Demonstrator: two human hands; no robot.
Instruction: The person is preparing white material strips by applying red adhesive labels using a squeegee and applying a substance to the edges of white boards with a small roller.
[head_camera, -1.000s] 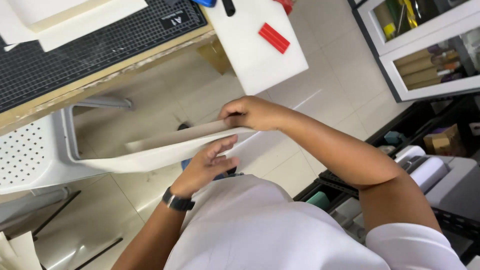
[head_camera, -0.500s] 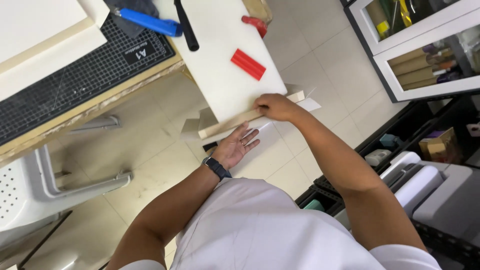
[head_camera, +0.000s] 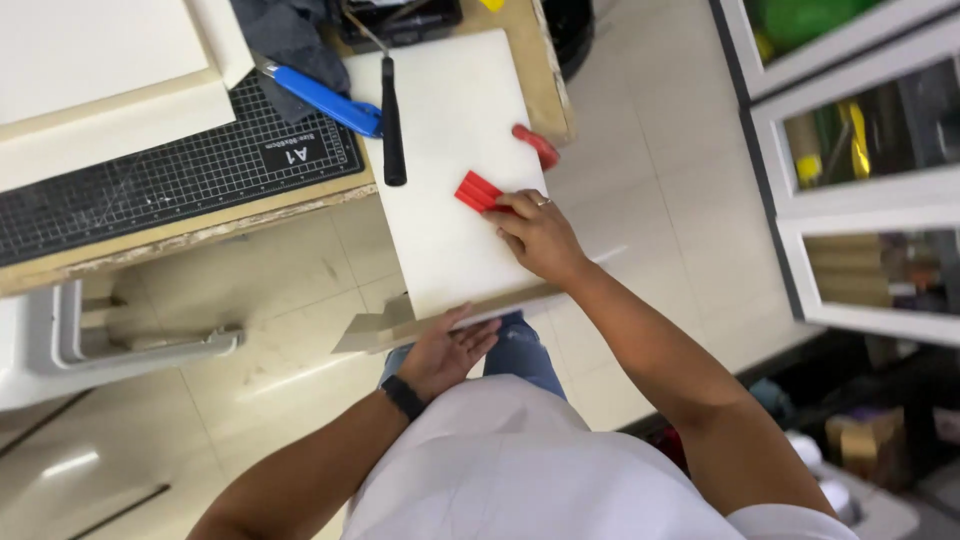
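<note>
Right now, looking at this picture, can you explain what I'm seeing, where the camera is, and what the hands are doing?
The camera sits on a person's head and looks down at their own two bare hands; there is no machine. The right hand rests on a white board, fingertips touching a small red ridged block. The left hand supports a strip of brown cardboard under the board's near edge. The board juts off a wooden table. Also there: a black gridded cutting mat, a blue-handled tool and a black-handled tool.
</note>
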